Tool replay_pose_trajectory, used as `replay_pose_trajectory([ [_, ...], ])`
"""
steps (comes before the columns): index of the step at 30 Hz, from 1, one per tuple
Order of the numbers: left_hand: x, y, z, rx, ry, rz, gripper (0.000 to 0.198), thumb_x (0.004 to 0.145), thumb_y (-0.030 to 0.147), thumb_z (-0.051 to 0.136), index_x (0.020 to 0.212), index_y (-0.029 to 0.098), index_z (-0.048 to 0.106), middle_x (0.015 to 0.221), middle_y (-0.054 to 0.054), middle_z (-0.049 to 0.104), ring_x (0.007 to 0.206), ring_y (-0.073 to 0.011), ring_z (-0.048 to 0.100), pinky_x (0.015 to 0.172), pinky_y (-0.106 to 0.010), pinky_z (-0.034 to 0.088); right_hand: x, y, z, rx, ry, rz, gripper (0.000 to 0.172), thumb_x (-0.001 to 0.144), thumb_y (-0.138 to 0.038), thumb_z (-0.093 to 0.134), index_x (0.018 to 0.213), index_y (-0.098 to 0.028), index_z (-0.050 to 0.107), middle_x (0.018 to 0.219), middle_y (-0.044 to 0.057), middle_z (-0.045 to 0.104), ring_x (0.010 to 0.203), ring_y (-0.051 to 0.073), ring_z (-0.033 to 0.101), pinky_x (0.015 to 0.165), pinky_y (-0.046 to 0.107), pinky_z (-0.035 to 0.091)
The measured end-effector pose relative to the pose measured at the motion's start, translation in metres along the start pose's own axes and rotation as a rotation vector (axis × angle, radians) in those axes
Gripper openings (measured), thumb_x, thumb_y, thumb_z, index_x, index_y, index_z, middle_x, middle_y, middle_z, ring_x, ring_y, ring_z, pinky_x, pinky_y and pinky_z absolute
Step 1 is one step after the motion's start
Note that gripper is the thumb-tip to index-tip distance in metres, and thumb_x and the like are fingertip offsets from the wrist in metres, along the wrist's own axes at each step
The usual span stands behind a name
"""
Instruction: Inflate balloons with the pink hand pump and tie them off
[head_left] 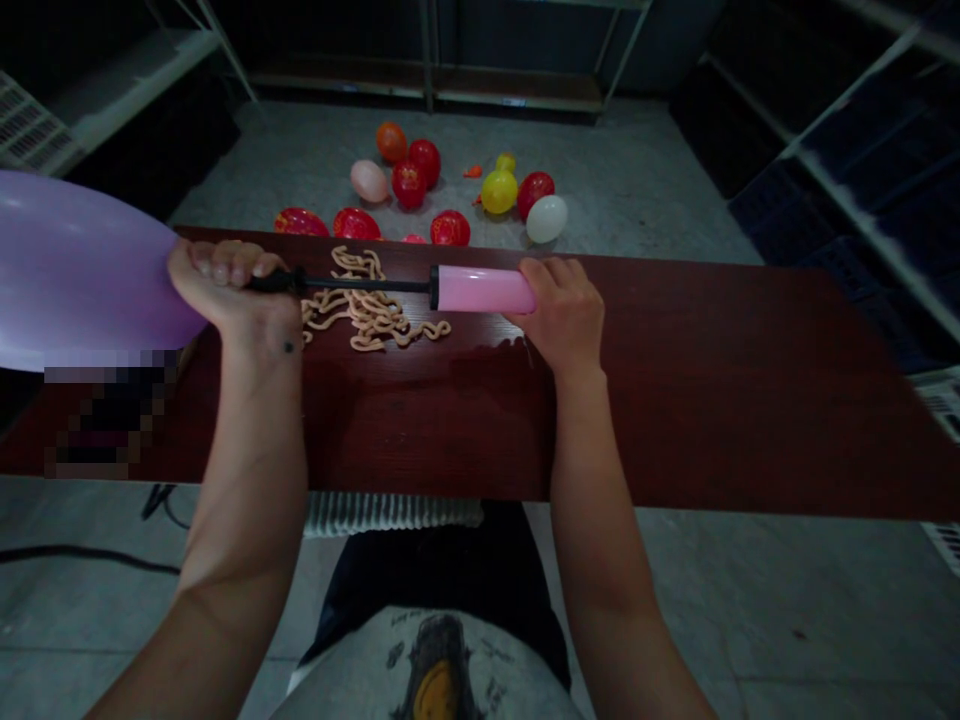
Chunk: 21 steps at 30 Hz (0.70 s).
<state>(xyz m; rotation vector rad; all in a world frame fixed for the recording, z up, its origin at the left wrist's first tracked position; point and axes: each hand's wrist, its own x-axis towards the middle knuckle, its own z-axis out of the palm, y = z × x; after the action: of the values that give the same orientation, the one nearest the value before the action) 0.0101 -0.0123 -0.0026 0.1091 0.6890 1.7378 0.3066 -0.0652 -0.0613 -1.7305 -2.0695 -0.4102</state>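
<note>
A balloon pump (480,289) with a pink barrel is held level above the dark red table (720,400). Its black rod is drawn out toward the left. My right hand (566,310) is closed around the right end of the barrel. On the other side, my left hand (236,275) wraps around the pump's black end and the neck of a large inflated purple balloon (82,270). The balloon's neck is hidden by my fingers, and the left frame edge cuts the balloon off. Under the rod lies a pile of beige wavy strands (375,318).
Several inflated balloons (409,186) in red, orange, pink, yellow and white rest on the floor beyond the table. Metal shelves (517,95) stand along the back, with more at both sides. A black cable (90,555) runs over the floor at lower left.
</note>
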Motion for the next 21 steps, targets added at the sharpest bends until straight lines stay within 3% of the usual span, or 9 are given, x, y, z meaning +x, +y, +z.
replay_pose_trajectory([
  [4, -0.007, -0.008, 0.000, 0.013, 0.007, 0.059, 0.042, 0.099, 0.049, 0.045, 0.071, 0.020, 0.036, 0.052, 0.003, 0.026, 0.047, -0.0125, 0.033, 0.048, -0.025, 0.021, -0.001, 0.000, 0.003, -0.002, 0.003, -0.002, 0.042, 0.093, -0.048, 0.062, 0.124, -0.019, 0.058, 0.114, 0.012, 0.065, 0.106, 0.031, 0.056, 0.087, 0.041, 0.046],
  [9, 0.003, -0.004, -0.006, -0.138, -0.026, 0.227, 0.039, 0.106, 0.028, 0.030, 0.069, 0.020, 0.020, 0.049, 0.008, 0.019, 0.038, -0.0062, 0.021, 0.044, -0.022, 0.017, -0.004, 0.003, 0.006, -0.020, 0.009, -0.021, 0.043, 0.090, -0.050, 0.064, 0.120, -0.018, 0.061, 0.107, 0.012, 0.067, 0.099, 0.030, 0.058, 0.083, 0.041, 0.047],
  [12, 0.004, -0.006, -0.005, -0.186, -0.046, 0.259, 0.040, 0.108, 0.025, 0.027, 0.069, 0.020, 0.018, 0.049, 0.009, 0.018, 0.036, -0.0043, 0.019, 0.044, -0.020, 0.014, -0.004, -0.002, 0.007, -0.021, 0.002, -0.043, 0.043, 0.087, -0.050, 0.066, 0.117, -0.019, 0.061, 0.107, 0.012, 0.067, 0.098, 0.030, 0.058, 0.082, 0.040, 0.046],
  [21, -0.024, -0.039, 0.016, -0.134, -0.032, 0.201, 0.048, 0.111, 0.032, 0.031, 0.067, 0.022, 0.013, 0.047, 0.006, 0.011, 0.038, -0.0097, 0.011, 0.045, -0.028, 0.010, 0.003, -0.064, 0.014, 0.054, -0.072, -0.077, 0.040, 0.086, -0.052, 0.066, 0.107, -0.018, 0.063, 0.098, 0.011, 0.071, 0.088, 0.027, 0.064, 0.072, 0.035, 0.043],
])
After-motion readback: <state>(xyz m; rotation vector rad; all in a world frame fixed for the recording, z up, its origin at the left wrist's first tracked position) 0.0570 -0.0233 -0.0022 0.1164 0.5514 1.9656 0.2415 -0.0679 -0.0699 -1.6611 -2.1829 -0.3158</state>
